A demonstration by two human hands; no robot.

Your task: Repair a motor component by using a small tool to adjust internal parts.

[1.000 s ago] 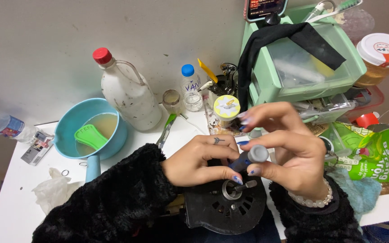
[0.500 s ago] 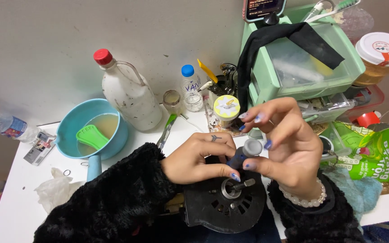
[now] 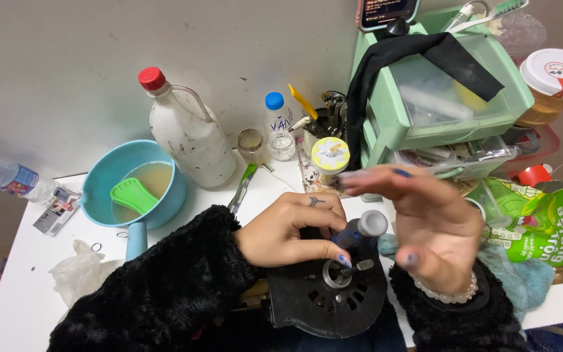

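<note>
My left hand (image 3: 291, 231) grips a small dark bottle with a grey cap (image 3: 363, 229), held tilted over a black round vented part (image 3: 320, 306) at the table's near edge. A metal ring (image 3: 333, 274) sits at that part's centre, just under the bottle and my fingertips. My right hand (image 3: 428, 225) hovers to the right of the bottle with its fingers spread and blurred. It holds nothing and is close to the cap without gripping it. Both arms wear black fuzzy sleeves, and a bead bracelet is on the right wrist.
A blue basin (image 3: 102, 182) with a green scoop stands at the left, next to a large white bottle with a red cap (image 3: 187, 140). A green drawer unit (image 3: 444, 98) draped in black cloth, a yellow-lidded jar (image 3: 329, 156) and a green snack bag (image 3: 545, 225) crowd the right.
My right hand has let go of the small bottle's cap and opened, pulling slightly right. My left hand keeps the bottle over the black part.
</note>
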